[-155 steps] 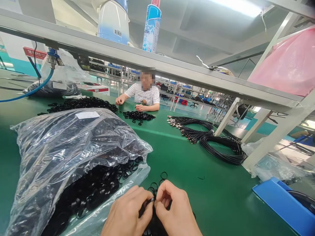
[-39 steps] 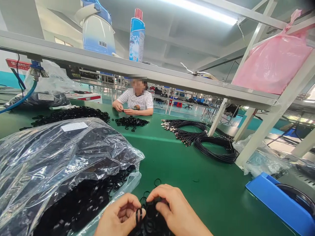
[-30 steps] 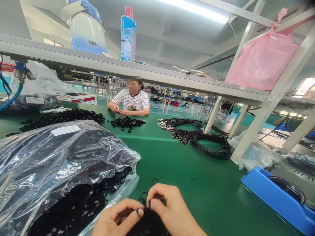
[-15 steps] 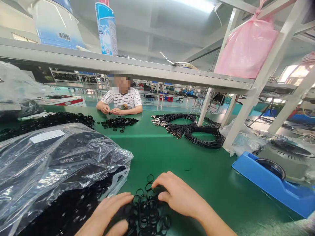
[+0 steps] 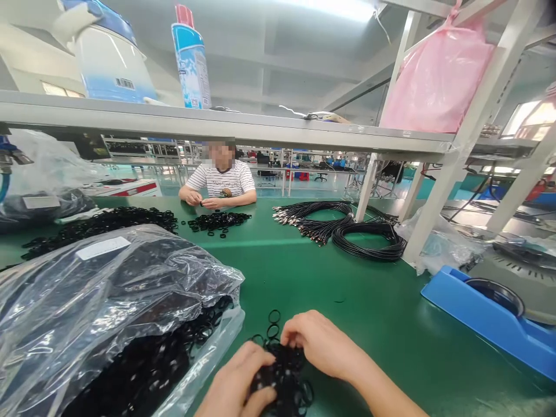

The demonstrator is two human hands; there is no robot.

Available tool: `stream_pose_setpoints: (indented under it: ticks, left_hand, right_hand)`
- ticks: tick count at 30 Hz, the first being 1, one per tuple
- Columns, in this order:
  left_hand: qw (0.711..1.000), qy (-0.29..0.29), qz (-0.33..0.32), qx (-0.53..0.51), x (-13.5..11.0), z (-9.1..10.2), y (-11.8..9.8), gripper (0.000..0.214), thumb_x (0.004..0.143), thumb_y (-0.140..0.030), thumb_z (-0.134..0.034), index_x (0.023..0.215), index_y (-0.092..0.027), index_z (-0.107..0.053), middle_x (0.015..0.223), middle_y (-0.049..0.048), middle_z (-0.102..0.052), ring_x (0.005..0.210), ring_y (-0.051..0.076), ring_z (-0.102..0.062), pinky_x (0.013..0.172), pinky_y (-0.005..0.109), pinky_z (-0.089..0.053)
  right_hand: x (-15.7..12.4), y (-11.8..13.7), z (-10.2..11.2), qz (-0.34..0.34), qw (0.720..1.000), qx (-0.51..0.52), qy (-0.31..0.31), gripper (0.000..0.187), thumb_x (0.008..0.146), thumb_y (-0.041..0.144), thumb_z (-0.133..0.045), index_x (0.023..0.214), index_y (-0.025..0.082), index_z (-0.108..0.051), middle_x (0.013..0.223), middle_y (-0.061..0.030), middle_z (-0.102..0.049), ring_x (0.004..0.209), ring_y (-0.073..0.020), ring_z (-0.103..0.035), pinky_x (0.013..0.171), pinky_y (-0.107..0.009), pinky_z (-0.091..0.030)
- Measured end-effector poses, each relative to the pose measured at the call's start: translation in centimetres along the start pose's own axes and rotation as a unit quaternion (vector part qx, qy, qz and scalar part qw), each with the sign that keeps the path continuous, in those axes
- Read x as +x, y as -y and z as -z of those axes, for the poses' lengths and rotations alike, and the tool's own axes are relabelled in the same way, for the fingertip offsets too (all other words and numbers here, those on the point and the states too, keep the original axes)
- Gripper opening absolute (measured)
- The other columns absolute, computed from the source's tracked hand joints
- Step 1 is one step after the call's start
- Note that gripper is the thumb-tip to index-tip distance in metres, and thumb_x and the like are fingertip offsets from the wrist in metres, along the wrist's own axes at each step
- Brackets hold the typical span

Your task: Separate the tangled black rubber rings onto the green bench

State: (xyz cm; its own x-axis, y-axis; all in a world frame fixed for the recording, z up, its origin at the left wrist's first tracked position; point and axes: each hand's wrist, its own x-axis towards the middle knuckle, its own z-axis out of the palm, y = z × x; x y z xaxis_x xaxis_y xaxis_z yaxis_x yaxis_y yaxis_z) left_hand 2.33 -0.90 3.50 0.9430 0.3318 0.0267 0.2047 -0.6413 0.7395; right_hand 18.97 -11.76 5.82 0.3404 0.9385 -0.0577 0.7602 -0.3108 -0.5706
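1. Both hands sit low in the head view, working into one small heap of black rubber rings (image 5: 282, 370) on the green table (image 5: 347, 313). The heap lies directly between and under them.
2. The left hand (image 5: 237, 385) curls over the heap's near-left side, fingers bent and pressing into the rings. Whether it pinches one ring or only bunches them, I cannot tell.
3. The right hand (image 5: 319, 347) comes in from the right with its fingertips tucked down into the top of the heap — a narrow, picking posture, likely to separate single rings from the tangle.
4. A few loose rings (image 5: 273, 324) lie just beyond the fingertips, apart from the heap.
5. Just left of the left hand a clear plastic bag (image 5: 113, 301) lies with its mouth open toward the hands — rings spill from it within easy reach.
6. Well right of the right hand stands a blue tape dispenser (image 5: 486, 318).
7. Far ahead of both hands, coiled black cables (image 5: 365, 237) lie on the table, and another person (image 5: 219, 185) handles their own pile of rings (image 5: 217, 221).
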Motion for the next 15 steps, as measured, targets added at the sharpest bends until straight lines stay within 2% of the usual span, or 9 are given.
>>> stream_pose_setpoints:
  ticks: [2, 4, 8, 10, 12, 15]
  left_hand:
    - [1.000, 0.003, -0.014, -0.016, 1.1, -0.7, -1.6, 0.023, 0.082, -0.016, -0.052, 0.099, -0.026, -0.063, 0.098, 0.0022, -0.061, 0.090, 0.019, -0.059, 0.080, 0.026, -0.046]
    - [1.000, 0.006, -0.012, -0.007, 1.6, -1.1, -2.4, 0.026, 0.082, -0.018, -0.053, 0.104, -0.025, -0.064, 0.103, 0.0054, -0.061, 0.097, 0.023, -0.057, 0.087, 0.032, -0.044]
    - [0.999, -0.001, 0.000, 0.053, 1.0, -0.4, -2.5, 0.037, 0.079, -0.027, -0.060, 0.116, -0.025, -0.063, 0.117, 0.0095, -0.061, 0.110, 0.032, -0.049, 0.097, 0.046, -0.038]
    - [0.999, -0.008, 0.013, 0.042, 0.1, 0.6, -2.2, 0.045, 0.076, -0.027, -0.065, 0.120, -0.027, -0.061, 0.127, 0.0093, -0.056, 0.118, 0.033, -0.044, 0.103, 0.047, -0.033]
    - [0.999, -0.012, 0.030, 0.015, -0.8, 1.7, -1.9, 0.044, 0.073, -0.027, -0.069, 0.117, -0.027, -0.062, 0.131, 0.0084, -0.053, 0.122, 0.031, -0.042, 0.106, 0.045, -0.031]
    - [0.999, -0.024, 0.035, -0.007, -2.3, 3.7, -1.4, 0.016, 0.077, -0.031, -0.066, 0.093, -0.027, -0.066, 0.117, 0.0049, -0.059, 0.113, 0.026, -0.051, 0.100, 0.038, -0.037]
  right_hand:
    - [0.0, -0.3, 0.0, -0.009, 0.999, -0.018, -0.038, 0.040, 0.069, -0.001, -0.039, 0.081, 0.023, -0.068, 0.085, -0.0020, -0.068, 0.087, -0.0181, -0.057, 0.074, -0.029, -0.038]
    - [0.2, -0.7, -0.3, -0.010, 0.995, -0.027, -0.092, 0.041, 0.073, -0.002, -0.035, 0.084, 0.022, -0.066, 0.089, -0.0033, -0.066, 0.089, -0.0192, -0.055, 0.077, -0.031, -0.038]
    - [0.4, -0.3, -1.1, 0.030, 0.987, -0.005, -0.159, 0.033, 0.086, 0.006, -0.035, 0.084, 0.024, -0.063, 0.084, 0.0007, -0.065, 0.082, -0.0169, -0.053, 0.072, -0.029, -0.037]
    - [0.3, 0.7, -1.6, 0.062, 0.985, 0.017, -0.158, 0.030, 0.090, 0.011, -0.037, 0.084, 0.025, -0.063, 0.085, 0.0021, -0.065, 0.083, -0.0159, -0.053, 0.073, -0.028, -0.037]
    - [0.0, 1.9, -2.5, 0.092, 0.985, 0.029, -0.140, 0.027, 0.092, 0.014, -0.038, 0.087, 0.025, -0.063, 0.088, 0.0023, -0.065, 0.084, -0.0155, -0.053, 0.074, -0.027, -0.037]
    - [-0.2, 3.0, -4.2, 0.136, 0.985, 0.004, -0.107, 0.023, 0.090, 0.013, -0.043, 0.097, 0.026, -0.061, 0.092, 0.0014, -0.065, 0.087, -0.0167, -0.053, 0.076, -0.029, -0.036]
